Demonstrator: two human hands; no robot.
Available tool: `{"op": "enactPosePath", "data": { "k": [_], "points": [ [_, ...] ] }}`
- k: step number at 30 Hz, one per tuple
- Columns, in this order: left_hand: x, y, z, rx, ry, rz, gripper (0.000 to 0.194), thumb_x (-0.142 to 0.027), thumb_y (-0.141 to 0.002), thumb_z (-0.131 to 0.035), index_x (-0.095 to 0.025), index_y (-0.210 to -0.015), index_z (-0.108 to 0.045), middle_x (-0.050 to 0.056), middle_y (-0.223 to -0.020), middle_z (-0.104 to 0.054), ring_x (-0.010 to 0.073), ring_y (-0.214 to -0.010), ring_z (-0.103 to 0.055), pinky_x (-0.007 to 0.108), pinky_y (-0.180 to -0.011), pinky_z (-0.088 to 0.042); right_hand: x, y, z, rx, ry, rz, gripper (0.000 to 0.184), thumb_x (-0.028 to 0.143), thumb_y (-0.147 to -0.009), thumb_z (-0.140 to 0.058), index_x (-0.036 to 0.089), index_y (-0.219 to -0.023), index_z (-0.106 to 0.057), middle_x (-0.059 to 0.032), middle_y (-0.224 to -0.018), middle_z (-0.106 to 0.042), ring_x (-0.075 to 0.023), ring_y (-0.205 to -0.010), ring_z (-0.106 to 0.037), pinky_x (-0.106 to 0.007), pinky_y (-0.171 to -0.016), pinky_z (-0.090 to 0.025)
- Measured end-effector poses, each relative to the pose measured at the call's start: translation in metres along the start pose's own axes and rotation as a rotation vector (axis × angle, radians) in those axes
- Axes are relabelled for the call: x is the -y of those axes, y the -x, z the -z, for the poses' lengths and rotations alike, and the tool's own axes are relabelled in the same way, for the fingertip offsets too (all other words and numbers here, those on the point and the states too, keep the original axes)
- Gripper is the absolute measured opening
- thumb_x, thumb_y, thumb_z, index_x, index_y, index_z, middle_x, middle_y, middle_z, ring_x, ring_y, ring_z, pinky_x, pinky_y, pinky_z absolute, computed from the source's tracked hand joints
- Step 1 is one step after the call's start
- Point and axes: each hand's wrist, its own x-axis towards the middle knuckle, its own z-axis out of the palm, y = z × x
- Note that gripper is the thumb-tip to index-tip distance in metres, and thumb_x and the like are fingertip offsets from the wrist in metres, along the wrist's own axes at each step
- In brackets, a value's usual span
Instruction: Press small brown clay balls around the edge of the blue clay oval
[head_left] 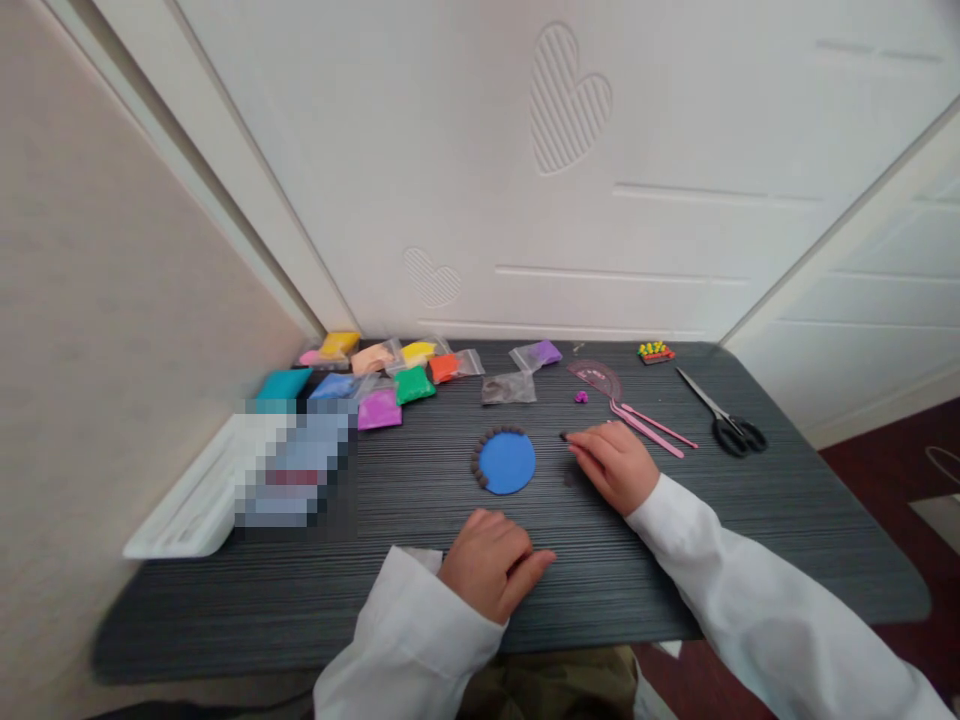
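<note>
A flat blue clay disc lies mid-table, edged along its left and upper rim by several small grey-brown clay balls. To its right, my right hand pinches a small dark clay piece between thumb and fingertips, just above or on the tabletop. My left hand rests palm down on the table below the disc. Its thumb stretches out to the right, apart from the loosely bent fingers, and nothing shows in it. The undersides of those fingers are hidden.
Bags of coloured clay and a bag with grey residue lie behind the disc. Pink tools, a protractor, a purple bit, scissors and a colourful clay piece lie right. A white tray sits left.
</note>
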Motion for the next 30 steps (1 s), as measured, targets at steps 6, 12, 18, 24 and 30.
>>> {"op": "enactPosePath", "data": {
  "k": [6,12,18,24,30],
  "points": [
    [0.004,0.002,-0.003,-0.026,0.157,0.047,0.014,-0.026,-0.08,-0.043,-0.019,-0.081,-0.055,0.0,-0.074,-0.061,0.0123,-0.071,-0.05,0.028,-0.067,-0.035,0.007,-0.007,-0.003,0.065,-0.055,0.053,0.021,0.021,-0.078,-0.048,0.02,-0.097,-0.055,-0.0045,-0.087,-0.061,-0.0163,-0.081,-0.052,-0.034,-0.073,-0.04],
    [0.007,0.001,-0.006,-0.099,0.229,0.115,0.012,-0.028,-0.075,-0.051,-0.016,-0.074,-0.053,0.002,-0.072,-0.058,0.013,-0.072,-0.048,0.026,-0.066,-0.038,0.007,-0.005,0.002,0.032,-0.067,0.031,0.03,0.017,-0.076,-0.049,0.018,-0.105,-0.051,-0.0068,-0.1,-0.057,-0.0195,-0.1,-0.047,-0.039,-0.085,-0.037],
    [0.004,-0.005,0.0,-0.013,0.079,0.075,0.029,-0.032,-0.08,-0.042,-0.015,-0.059,-0.052,0.002,-0.059,-0.054,0.0127,-0.062,-0.046,0.028,-0.06,-0.036,0.008,-0.007,0.004,0.016,-0.112,-0.001,0.024,0.017,-0.074,-0.05,0.02,-0.098,-0.054,-0.0053,-0.095,-0.058,-0.0184,-0.096,-0.049,-0.04,-0.087,-0.036],
    [0.003,-0.003,-0.002,-0.089,0.123,0.2,0.014,-0.03,-0.075,-0.05,-0.018,-0.072,-0.056,0.0,-0.065,-0.058,0.0112,-0.063,-0.051,0.025,-0.06,-0.041,0.002,-0.007,0.011,-0.056,-0.175,-0.147,0.021,0.018,-0.076,-0.047,0.019,-0.095,-0.055,-0.0062,-0.092,-0.058,-0.0172,-0.091,-0.051,-0.036,-0.081,-0.042],
    [0.004,-0.002,-0.001,-0.185,0.197,0.063,0.024,-0.014,-0.079,-0.044,-0.017,-0.1,-0.053,0.003,-0.09,-0.064,0.0098,-0.083,-0.056,0.022,-0.076,-0.045,-0.001,-0.008,0.012,-0.065,-0.209,-0.193,0.019,0.02,-0.077,-0.045,0.019,-0.093,-0.056,-0.0065,-0.091,-0.059,-0.0181,-0.09,-0.053,-0.037,-0.081,-0.042]
  ]
}}
